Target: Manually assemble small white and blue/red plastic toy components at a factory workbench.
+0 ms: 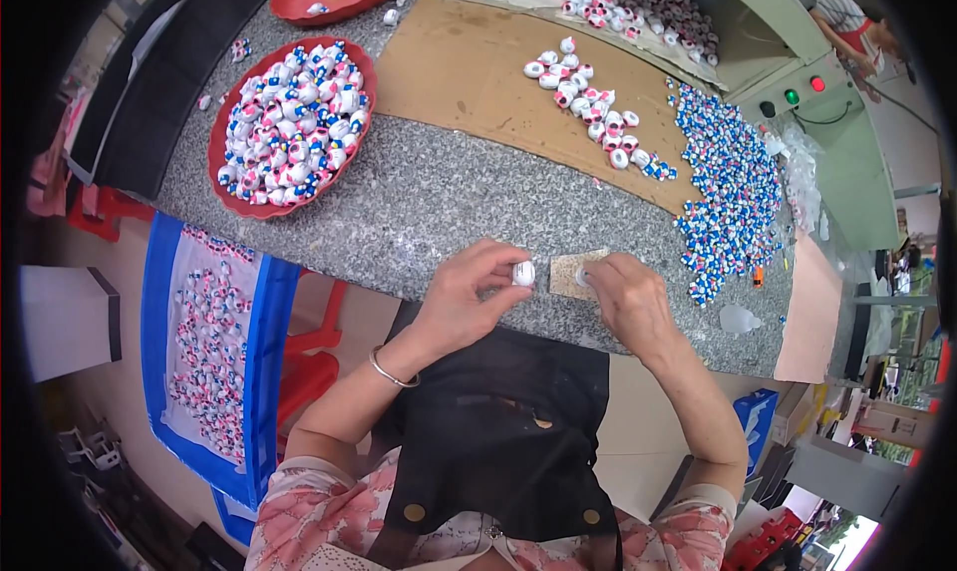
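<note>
Near the front edge of the stone worktop, my left hand (472, 290) pinches a small white rounded piece (523, 274) between thumb and fingers. Dark marks show on its surface. To its right my right hand (630, 297) is closed, its fingertips over a small tan speckled pad (564, 277). A whitish bit (583, 275) shows at those fingertips; its kind is too small to make out. Beyond the hands, several white and pink rounded pieces (570, 94) lie on a cardboard sheet (469, 62). A spread of tiny blue, white and red parts (733, 187) lies to the right.
A red scalloped bowl (214, 167) heaped with white, pink and blue figures stands at left, another red bowl (344, 10) behind. A blue crate (261, 347) of pieces sits below left. At right are a small translucent bottle (740, 319) and a green machine (837, 142); a person (852, 32) is beyond.
</note>
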Tool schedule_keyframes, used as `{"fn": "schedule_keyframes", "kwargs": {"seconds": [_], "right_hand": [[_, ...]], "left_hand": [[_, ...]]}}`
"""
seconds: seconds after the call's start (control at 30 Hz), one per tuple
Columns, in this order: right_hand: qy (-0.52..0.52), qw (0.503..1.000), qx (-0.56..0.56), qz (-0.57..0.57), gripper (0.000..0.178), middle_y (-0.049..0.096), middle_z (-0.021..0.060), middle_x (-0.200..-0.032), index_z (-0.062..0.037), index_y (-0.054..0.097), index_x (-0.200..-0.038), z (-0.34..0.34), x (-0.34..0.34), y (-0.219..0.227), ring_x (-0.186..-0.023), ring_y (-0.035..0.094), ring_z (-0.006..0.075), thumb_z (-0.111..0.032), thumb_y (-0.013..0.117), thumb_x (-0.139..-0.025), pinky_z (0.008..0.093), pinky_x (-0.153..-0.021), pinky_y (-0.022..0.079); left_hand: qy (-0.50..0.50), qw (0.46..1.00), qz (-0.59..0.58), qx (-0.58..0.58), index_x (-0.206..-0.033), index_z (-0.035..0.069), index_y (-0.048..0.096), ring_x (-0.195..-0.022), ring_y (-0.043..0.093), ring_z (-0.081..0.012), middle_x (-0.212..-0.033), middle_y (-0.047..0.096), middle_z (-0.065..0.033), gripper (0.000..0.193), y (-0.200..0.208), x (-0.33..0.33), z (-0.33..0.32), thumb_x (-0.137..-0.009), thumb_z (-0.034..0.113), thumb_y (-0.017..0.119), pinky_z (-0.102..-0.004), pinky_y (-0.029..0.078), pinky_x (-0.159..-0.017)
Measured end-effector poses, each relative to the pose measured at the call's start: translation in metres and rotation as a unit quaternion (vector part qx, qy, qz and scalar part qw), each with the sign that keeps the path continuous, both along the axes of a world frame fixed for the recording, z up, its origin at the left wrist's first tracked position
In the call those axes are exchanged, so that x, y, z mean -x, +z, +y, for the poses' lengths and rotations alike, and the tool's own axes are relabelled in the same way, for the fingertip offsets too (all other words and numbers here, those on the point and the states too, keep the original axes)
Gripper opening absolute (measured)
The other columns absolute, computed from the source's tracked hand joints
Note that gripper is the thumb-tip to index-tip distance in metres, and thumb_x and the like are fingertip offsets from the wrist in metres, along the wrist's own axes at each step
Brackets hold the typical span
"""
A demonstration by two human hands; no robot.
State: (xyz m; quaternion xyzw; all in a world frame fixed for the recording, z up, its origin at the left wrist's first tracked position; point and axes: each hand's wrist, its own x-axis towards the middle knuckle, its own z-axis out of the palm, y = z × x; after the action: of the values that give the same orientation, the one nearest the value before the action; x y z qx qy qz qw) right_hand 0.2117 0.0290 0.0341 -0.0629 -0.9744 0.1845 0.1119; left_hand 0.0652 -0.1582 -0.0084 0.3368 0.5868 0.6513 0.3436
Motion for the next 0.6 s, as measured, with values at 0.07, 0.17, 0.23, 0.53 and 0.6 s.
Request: {"fn": "schedule_keyframes", "kwargs": {"seconds": [0.07,0.17,0.23,0.53,0.6], "right_hand": [[-0.012,1.0,0.006,0.008,0.012,0.063,0.0145,-0.081,-0.0013,0.067,-0.089,0.0,-0.002,-0.001,-0.073,0.064,0.0336,0.003,0.066,-0.078,0.0406,-0.064,0.052],[-0.049,0.998,0.031,0.018,0.011,0.065,0.0133,-0.081,-0.0004,0.069,-0.091,-0.004,-0.005,0.004,-0.072,0.065,0.0295,0.001,0.068,-0.08,0.0365,-0.065,0.052],[-0.164,0.961,0.222,0.001,0.013,0.067,0.0099,-0.081,0.0001,0.07,-0.097,-0.013,-0.007,0.015,-0.072,0.065,0.019,-0.001,0.069,-0.084,0.0304,-0.067,0.051],[-0.178,0.897,0.405,-0.007,0.013,0.069,0.007,-0.087,0.0011,0.071,-0.099,-0.027,-0.025,0.025,-0.08,0.063,0.0109,0.0,0.068,-0.087,0.0246,-0.072,0.05],[-0.136,0.92,0.367,0.031,0.013,0.068,0.0073,-0.086,0.0012,0.071,-0.099,-0.031,-0.028,0.024,-0.078,0.063,0.0123,0.002,0.068,-0.086,0.0251,-0.071,0.05]], "left_hand": [[0.008,0.999,0.035,-0.011,-0.112,-0.002,0.063,-0.096,0.065,-0.0155,-0.108,0.06,-0.0084,0.032,-0.001,-0.004,0.003,-0.082,-0.009,0.068,-0.0263,0.057,-0.083],[0.023,0.995,0.093,-0.031,-0.11,-0.001,0.064,-0.094,0.066,-0.017,-0.107,0.062,-0.0107,0.032,-0.006,-0.013,0.01,-0.079,-0.009,0.07,-0.027,0.059,-0.079],[0.028,0.992,0.117,-0.041,-0.11,-0.001,0.064,-0.094,0.067,-0.0177,-0.106,0.063,-0.0116,0.033,-0.009,-0.019,0.017,-0.078,-0.009,0.071,-0.0274,0.06,-0.078],[-0.048,0.981,0.164,-0.09,-0.116,0.001,0.066,-0.09,0.067,-0.0177,-0.107,0.065,-0.0124,0.038,-0.009,-0.025,0.028,-0.08,-0.006,0.071,-0.0272,0.057,-0.075],[-0.164,0.982,0.015,-0.092,-0.12,-0.001,0.065,-0.086,0.066,-0.0158,-0.108,0.066,-0.0125,0.033,-0.006,-0.018,0.027,-0.087,-0.002,0.066,-0.0261,0.056,-0.075]]}}
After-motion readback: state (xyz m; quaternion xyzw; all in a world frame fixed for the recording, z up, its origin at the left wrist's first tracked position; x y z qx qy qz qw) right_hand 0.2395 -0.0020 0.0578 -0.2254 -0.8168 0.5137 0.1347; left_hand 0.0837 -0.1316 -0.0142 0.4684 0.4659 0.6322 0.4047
